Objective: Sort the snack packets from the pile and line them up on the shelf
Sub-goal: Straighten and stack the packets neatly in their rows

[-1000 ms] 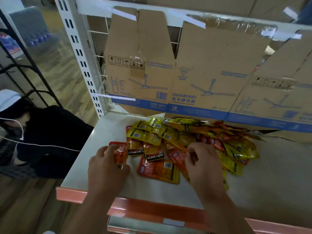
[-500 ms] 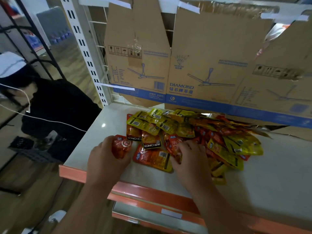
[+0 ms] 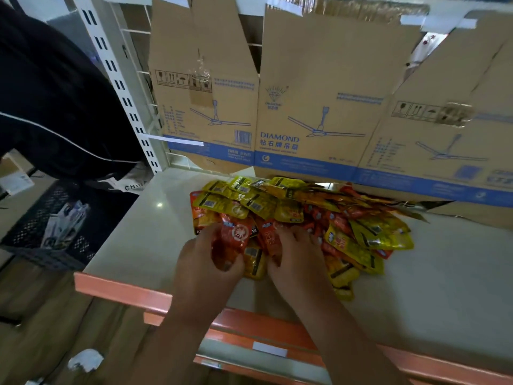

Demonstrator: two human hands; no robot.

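Snack packet pile, yellow and red mixed, lies mid-shelf, its back edge under the cardboard boxes at 12 o'clock. Red packet at the pile's 8 o'clock edge, clamped by left hand, fingers curled round it, thumb on top. Right hand just beside at 3 o'clock, fingers bent and slightly apart on the pile; cannot tell if it grips anything. White shelf has an orange front lip. Dark-clothed person at 10 o'clock, black crate at 9.
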